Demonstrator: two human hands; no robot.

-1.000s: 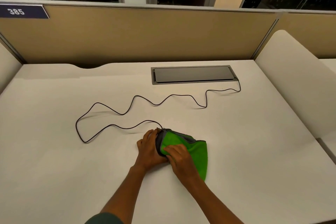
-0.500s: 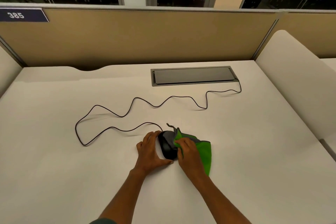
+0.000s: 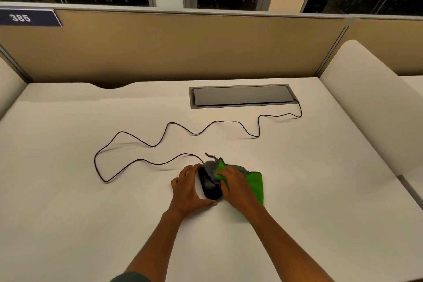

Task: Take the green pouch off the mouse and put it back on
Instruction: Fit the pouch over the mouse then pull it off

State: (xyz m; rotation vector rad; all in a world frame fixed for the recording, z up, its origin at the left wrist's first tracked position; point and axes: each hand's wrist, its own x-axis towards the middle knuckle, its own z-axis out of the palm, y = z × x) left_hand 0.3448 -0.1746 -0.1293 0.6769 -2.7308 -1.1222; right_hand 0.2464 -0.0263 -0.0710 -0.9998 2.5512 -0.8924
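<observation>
Left hand: lower centre of the frame, palm down on the tabletop, fingers curved against the left side of the mouse, thumb tip touching its near end; it braces the mouse rather than closing around it.
Right hand: just right of the mouse, fingers pinched together on the gathered opening of the green pouch.
Mouse: black, lying on the tabletop between the two hands, most of its top uncovered; its far end sits against the grey lining of the pouch mouth.
Green pouch: bunched at the mouse's right side, grey inner edge folded up, a short drawstring end poking toward the upper left; the rest of the fabric lies flat on the tabletop to the right, partly under the right wrist.
Cable: thin and black, running from the mouse's far end in a loop to the left, then in waves toward the upper right to the hatch.
Hatch: grey rectangular panel set in the tabletop, upper centre, lid closed.
Partition: tan board behind the tabletop.
Number plate: upper left, reads 385.
</observation>
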